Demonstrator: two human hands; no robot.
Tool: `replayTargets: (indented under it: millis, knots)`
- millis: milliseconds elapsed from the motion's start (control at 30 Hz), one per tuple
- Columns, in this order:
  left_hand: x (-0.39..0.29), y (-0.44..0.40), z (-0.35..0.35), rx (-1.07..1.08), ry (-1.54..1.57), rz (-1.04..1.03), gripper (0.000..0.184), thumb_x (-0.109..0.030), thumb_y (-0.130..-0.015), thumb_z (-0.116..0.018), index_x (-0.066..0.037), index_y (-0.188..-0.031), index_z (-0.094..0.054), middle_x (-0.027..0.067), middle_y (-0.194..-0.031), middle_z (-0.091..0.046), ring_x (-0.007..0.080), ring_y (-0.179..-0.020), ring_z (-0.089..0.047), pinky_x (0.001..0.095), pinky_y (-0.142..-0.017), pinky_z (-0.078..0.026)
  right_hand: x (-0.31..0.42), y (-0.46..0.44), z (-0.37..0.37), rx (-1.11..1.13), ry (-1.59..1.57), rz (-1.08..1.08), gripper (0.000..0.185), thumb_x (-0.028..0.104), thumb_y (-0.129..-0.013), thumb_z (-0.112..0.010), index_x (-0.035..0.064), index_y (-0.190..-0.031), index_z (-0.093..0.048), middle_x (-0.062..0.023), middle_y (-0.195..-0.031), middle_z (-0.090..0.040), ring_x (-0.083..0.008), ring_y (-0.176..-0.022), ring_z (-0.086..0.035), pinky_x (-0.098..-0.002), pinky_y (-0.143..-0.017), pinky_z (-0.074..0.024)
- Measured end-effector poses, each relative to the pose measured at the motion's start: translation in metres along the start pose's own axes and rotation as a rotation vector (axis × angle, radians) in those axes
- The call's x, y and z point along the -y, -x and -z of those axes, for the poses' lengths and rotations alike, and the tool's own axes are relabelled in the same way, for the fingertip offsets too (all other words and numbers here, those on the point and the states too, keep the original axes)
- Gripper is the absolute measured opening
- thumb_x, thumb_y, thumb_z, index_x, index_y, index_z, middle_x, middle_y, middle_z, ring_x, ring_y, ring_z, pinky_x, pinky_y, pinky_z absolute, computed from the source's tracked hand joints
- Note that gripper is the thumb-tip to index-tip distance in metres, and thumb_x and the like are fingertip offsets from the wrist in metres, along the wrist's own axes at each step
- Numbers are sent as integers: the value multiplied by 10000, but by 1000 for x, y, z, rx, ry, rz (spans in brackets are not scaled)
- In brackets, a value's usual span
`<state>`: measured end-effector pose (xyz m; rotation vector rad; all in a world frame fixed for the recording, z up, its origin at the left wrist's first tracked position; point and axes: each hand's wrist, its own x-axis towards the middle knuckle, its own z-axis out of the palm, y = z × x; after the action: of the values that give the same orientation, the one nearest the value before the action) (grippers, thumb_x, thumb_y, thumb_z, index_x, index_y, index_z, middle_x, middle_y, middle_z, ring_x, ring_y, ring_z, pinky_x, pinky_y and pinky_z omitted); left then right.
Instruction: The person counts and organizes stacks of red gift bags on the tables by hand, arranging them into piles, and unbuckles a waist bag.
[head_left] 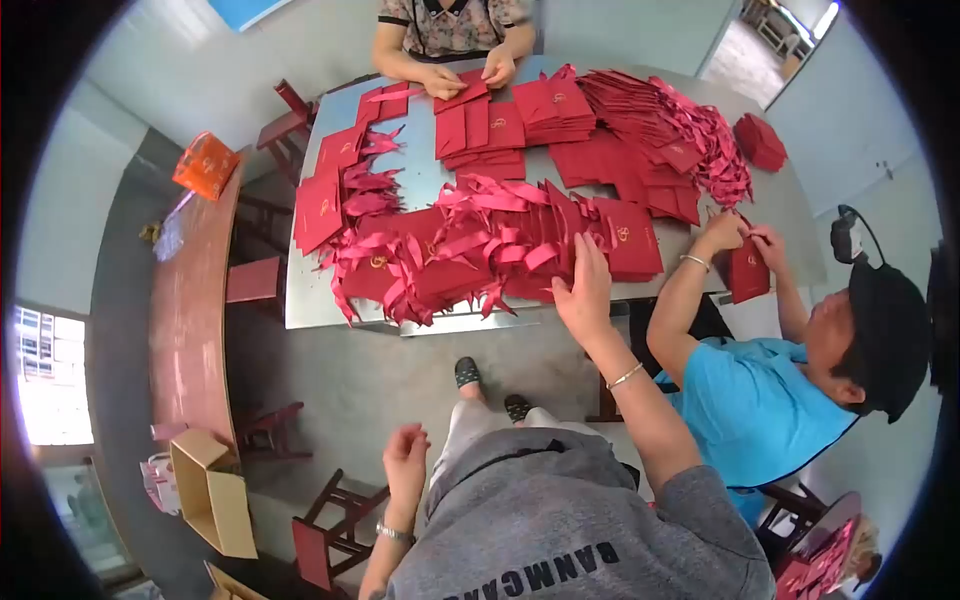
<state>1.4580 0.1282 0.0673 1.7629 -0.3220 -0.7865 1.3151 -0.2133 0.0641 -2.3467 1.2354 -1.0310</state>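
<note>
Your right hand (pixel 585 290) is resting at the right end of a long row of red bags (pixel 455 272), which is lying along the near edge of the table (pixel 420 188). Its fingers are pointing straight out and its thumb is sticking out to the side, but I cannot tell if they are pinching a bag. Lots of shiny pink ribbons (pixel 500 195) are flopping over the row. Just beside that hand, a neat stack (pixel 635 245) is sitting by the near edge. Your left hand (pixel 405 462) is hanging below the near edge, apart from the table. Its fingers are curling in, and I cannot tell how tightly. At the far edge, a person in a flowery shirt (pixel 450 30) is holding a small red bag (pixel 463 90). At the right edge, a person in a blue shirt (pixel 770 400) is holding another bag (pixel 748 272).
</note>
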Motion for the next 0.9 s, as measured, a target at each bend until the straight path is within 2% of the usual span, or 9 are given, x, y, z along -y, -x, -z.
replayTargets:
  millis: [100, 333, 433, 500, 533, 700, 800, 833, 900]
  knots:
    - [-41, -58, -5, 154, -242, -259, 171, 2, -865, -586, 6, -1036, -593, 52, -901, -629, 110, -820, -591, 252, -732, -502, 4, -10, -19, 41, 39, 43, 712, 49, -682, -667, 13, -1338, -391, -193, -1340, -435, -373, -1230, -421, -454, -1002, -366]
    - [-121, -144, -50, 457, -293, -475, 178, 10, -849, -585, -4, -1024, -611, 84, -912, -642, 132, -849, -609, 269, -756, -494, 20, -5, -40, 241, 196, 28, 705, 53, -672, -670, 47, -1330, -417, -173, -1326, -440, -354, -1211, -437, -443, -963, -394]
    - [-143, -157, -86, 611, -339, -571, 194, 19, -826, -592, 1, -1018, -612, 122, -930, -639, 215, -857, -631, 304, -769, -499, 30, 0, -36, 288, 248, -4, 730, 82, -671, -669, 48, -1347, -396, -180, -1331, -419, -338, -1227, -418, -446, -967, -378]
    - [-150, -167, -116, 647, -383, -857, 206, 16, -807, -600, -3, -1011, -614, 161, -932, -628, 306, -875, -626, 344, -790, -500, 29, 3, -35, 281, 228, 7, 726, 71, -681, -647, 48, -1359, -388, -184, -1348, -407, -339, -1240, -408, -450, -979, -366]
    - [-144, -175, -131, 663, -384, -851, 268, -41, -789, -609, -4, -1055, -598, 185, -1003, -619, 372, -958, -583, 412, -855, -475, 27, 4, -36, 278, 239, -8, 726, 71, -681, -647, 48, -1359, -388, -184, -1348, -407, -339, -1240, -408, -450, -979, -366]
    - [-139, -199, -187, 571, -560, -946, 347, -108, -793, -648, 8, -1109, -561, 198, -1098, -569, 371, -1010, -560, 405, -874, -471, 18, 0, -22, 414, 159, -24, 715, 41, -687, -591, 44, -1372, -384, -182, -1396, -374, -338, -1276, -379, -464, -994, -355]
    - [-138, -203, -195, 494, -779, -831, 408, -196, -778, -689, 0, -1109, -555, 192, -1051, -573, 372, -984, -558, 405, -846, -475, 14, -18, -6, 362, -17, -49, 593, -4, -651, -577, 38, -1240, -523, -164, -1275, -511, -337, -1185, -481, -452, -974, -398]
    - [-129, -207, -197, 451, -793, -911, 386, -207, -778, -691, -5, -1082, -564, 190, -1028, -579, 372, -968, -559, 420, -843, -470, 7, -24, -3, 340, -92, -80, 522, -6, -658, -570, 40, -1178, -576, -152, -1198, -582, -326, -1127, -538, -447, -947, -427]
    - [-128, -204, -201, 422, -868, -973, 385, -204, -763, -704, -5, -1062, -566, 187, -998, -588, 369, -949, -558, 436, -843, -454, -13, -34, -16, 176, -195, 6, 351, 24, -670, -574, 42, -1014, -640, -148, -962, -661, -337, -879, -636, -429, -740, -511]
